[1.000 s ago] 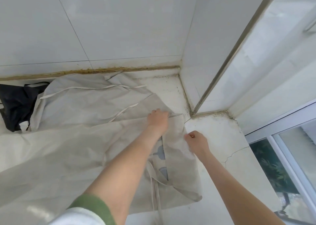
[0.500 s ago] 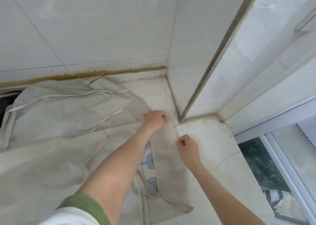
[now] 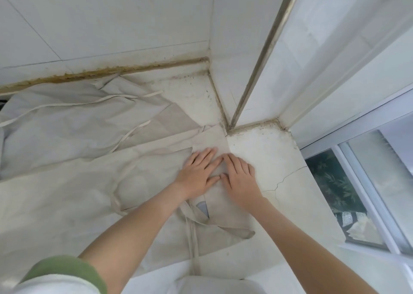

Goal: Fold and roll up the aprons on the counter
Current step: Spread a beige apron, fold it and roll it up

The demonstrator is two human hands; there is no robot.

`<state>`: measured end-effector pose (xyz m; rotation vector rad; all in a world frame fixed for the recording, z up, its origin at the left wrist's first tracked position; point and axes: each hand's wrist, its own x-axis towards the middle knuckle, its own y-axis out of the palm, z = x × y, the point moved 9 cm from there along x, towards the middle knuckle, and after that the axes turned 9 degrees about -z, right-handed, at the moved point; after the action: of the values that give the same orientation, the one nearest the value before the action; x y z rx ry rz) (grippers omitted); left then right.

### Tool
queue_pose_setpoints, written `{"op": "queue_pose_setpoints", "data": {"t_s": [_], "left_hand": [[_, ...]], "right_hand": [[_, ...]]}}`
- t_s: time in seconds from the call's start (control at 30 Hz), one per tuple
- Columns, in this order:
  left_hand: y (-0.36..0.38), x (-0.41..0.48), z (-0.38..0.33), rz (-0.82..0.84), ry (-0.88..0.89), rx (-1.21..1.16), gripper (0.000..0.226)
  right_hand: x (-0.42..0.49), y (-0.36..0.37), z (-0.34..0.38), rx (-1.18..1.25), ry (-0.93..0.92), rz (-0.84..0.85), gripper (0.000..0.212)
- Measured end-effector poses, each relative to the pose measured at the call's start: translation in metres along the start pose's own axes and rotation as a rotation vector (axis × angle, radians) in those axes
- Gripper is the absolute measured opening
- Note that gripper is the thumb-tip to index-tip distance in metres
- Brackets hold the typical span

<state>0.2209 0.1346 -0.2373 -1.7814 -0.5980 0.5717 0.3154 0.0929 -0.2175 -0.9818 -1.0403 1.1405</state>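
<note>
Tiled counter [image 3: 268,150] corner | apron [image 3: 67,204] spread flat, long axis 9→3 o'clock, bulk at 9 from hands | L hand [image 3: 196,173] + R hand [image 3: 239,177] flat, fingers straight, pressing folded end at 3 | L nearer bulk; roll prob toward 9

Bare counter [image 3: 263,150] lies open beside the right hand [image 3: 239,177], out to the counter's right edge, where the window [image 3: 335,182] stands below it; a smaller bare patch sits in the back corner, against the wall [image 3: 111,25]. A tiled pillar [image 3: 237,48] juts onto the counter near the fingertips and blocks the way straight ahead, and the wall closes the whole back edge. Beyond the left hand [image 3: 196,173], spread aprons [image 3: 67,193] and loose straps [image 3: 194,244] cover the counter's middle and left, one strap trailing to the front edge.
</note>
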Motion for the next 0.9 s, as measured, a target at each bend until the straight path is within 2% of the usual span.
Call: {"op": "queue_pose_setpoints", "data": {"t_s": [0.1, 0.27, 0.37, 0.5, 0.57, 0.7, 0.83, 0.9], "left_hand": [[0.0, 0.005, 0.003, 0.035, -0.016, 0.019, 0.063], [-0.015, -0.007, 0.01, -0.03, -0.105, -0.061, 0.063], [-0.018, -0.02, 0.008, -0.032, -0.097, -0.027, 0.065], [-0.011, -0.036, 0.009, 0.071, -0.118, -0.018, 0.073], [-0.008, -0.043, 0.006, 0.124, -0.107, -0.016, 0.076], [-0.003, -0.051, 0.0, 0.194, -0.124, -0.007, 0.084], [-0.005, -0.053, -0.006, 0.191, -0.154, 0.036, 0.084], [-0.006, -0.055, -0.009, 0.188, -0.162, 0.061, 0.083]], "right_hand": [[-0.01, 0.002, -0.006, -0.041, 0.01, 0.042, 0.053], [-0.039, -0.02, -0.01, -0.012, 0.093, -0.026, 0.053], [-0.054, -0.025, -0.021, 0.024, 0.231, 0.021, 0.034], [-0.072, -0.018, -0.033, 0.166, 0.489, 0.223, 0.012], [-0.079, -0.018, -0.034, 0.235, 0.56, 0.245, 0.005], [-0.082, -0.024, -0.04, 0.359, 0.656, 0.215, 0.008], [-0.085, -0.028, -0.038, 0.48, 0.688, 0.17, 0.01], [-0.09, -0.027, -0.032, 0.583, 0.705, 0.202, 0.016]]}}
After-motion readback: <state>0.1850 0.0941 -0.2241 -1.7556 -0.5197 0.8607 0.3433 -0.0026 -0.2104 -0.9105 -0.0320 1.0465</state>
